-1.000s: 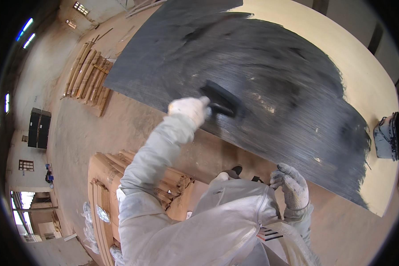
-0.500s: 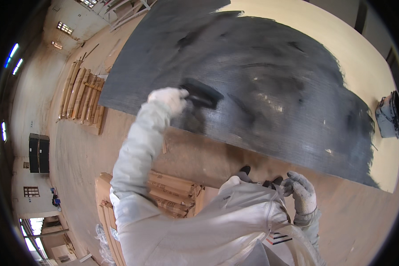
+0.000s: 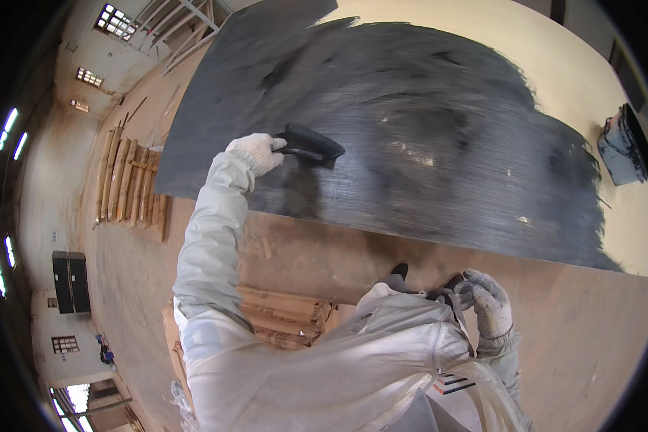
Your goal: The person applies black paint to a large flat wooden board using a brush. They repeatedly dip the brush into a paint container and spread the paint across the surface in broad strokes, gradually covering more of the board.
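My left hand (image 3: 255, 153), in a white glove, is closed round the handle of a wide paintbrush (image 3: 311, 144) blackened with paint. Its broad head is over the dark-painted part of a large pale board (image 3: 576, 79), towards the near left; whether the bristles touch the surface I cannot tell. Streaky black-grey paint covers most of the board, with cream bare along the far and right sides. My right hand (image 3: 491, 306), its glove smudged grey at the fingers, hangs beside my body below the board's near edge, fingers loosely bent and apart, holding nothing visible.
A paint-stained bucket (image 3: 624, 147) stands on the board's bare right end. Long brown cardboard packages (image 3: 281, 313) lie on the floor close at my left. Further left are a stack of brown rolls (image 3: 128, 180) and black boxes (image 3: 70, 281) by the wall.
My left hand and the brush have moved left, and the blurred brush now shows sharply. The whole view has shifted slightly. My right hand stays beside my body.
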The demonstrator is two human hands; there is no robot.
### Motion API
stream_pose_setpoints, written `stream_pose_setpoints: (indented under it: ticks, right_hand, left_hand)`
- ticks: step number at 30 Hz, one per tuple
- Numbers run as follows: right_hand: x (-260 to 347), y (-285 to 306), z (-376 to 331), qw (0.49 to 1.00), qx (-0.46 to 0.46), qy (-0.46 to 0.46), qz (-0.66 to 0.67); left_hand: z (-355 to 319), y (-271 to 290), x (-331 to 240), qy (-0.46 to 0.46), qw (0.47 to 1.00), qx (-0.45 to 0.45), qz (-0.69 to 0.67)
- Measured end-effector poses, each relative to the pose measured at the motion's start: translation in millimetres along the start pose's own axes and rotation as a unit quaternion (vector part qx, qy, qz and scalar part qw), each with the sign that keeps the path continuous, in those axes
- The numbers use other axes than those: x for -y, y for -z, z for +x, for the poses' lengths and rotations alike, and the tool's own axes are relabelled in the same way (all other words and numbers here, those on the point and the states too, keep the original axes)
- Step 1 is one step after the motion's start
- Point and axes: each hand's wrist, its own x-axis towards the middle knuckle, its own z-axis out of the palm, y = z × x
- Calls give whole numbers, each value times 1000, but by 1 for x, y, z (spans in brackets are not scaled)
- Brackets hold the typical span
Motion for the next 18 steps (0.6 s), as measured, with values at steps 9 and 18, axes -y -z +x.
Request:
stream_pose_setpoints:
  ticks: [9,18]
  right_hand:
    - [-14,44,0,999,-51,9,9]
    - [-4,70,-21,992,-121,31,-18]
  left_hand:
    - [-9,-18,-108,-130,986,-51,94]
    - [15,15,-160,-146,984,-32,98]
